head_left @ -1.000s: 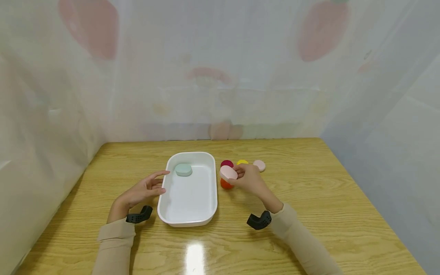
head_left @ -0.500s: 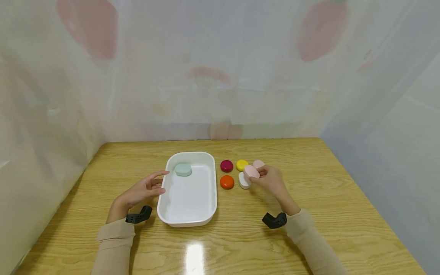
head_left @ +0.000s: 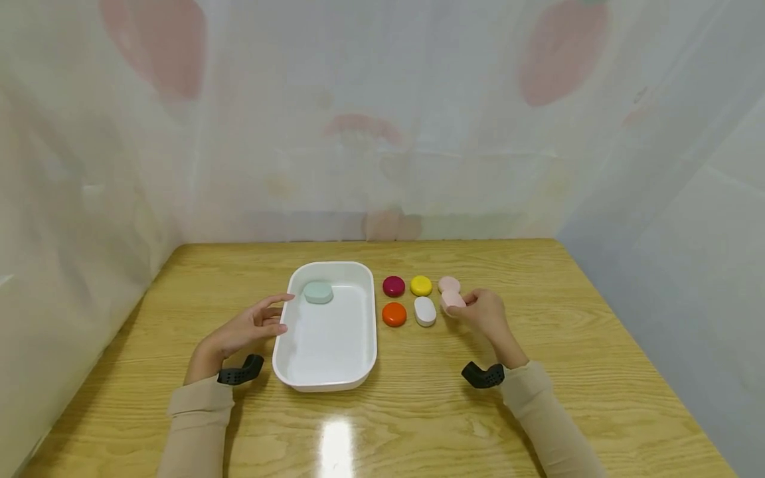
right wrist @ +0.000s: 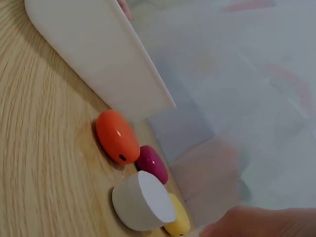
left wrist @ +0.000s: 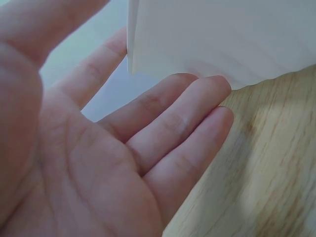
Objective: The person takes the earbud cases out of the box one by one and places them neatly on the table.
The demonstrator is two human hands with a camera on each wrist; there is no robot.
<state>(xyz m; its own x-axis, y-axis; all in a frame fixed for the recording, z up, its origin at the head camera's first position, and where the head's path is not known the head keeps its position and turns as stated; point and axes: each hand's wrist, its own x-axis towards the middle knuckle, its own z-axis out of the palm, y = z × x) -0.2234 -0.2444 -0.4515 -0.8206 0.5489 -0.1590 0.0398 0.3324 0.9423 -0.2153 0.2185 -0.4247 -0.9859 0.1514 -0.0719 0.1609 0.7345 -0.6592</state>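
Observation:
My left hand rests at the left wall of a white tray, its fingertips at the rim. In the left wrist view, its fingers lie loosely extended against the outer wall. My right hand pinches a pale pink oval block between thumb and fingers, low over the table. Just behind it, partly overlapped, lies a round pale pink piece. Left of the hand sits a white oval block. A mint-green block lies inside the tray at its far left.
Between the tray and the right hand lie glossy round pieces: dark red, yellow and orange. The wooden table is bounded by a printed curtain behind and at the sides.
My right hand has carried the pale pink oval block rightward, from above the orange piece to the right of the white block, and lowered it. The left hand has stayed at the tray.

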